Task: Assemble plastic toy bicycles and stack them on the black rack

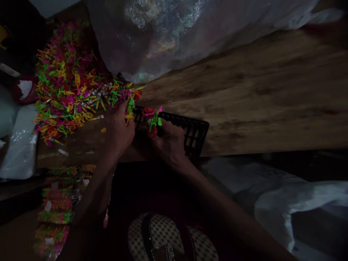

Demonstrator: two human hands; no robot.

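Left of the frame's centre, the left hand (119, 128) has its fingers curled around green and yellow toys (129, 116), beside the heap (70, 83) at upper left. Near the centre, the right hand (172, 143) pinches a red, green and pink bunch (154, 121) over the black basket (206, 127) on the bench (266, 98).

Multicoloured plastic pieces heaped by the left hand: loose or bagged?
Loose, at least on top: individual small multicoloured plastic pieces lie uncovered in a heap, reaching the left hand. Underneath, can't tell.
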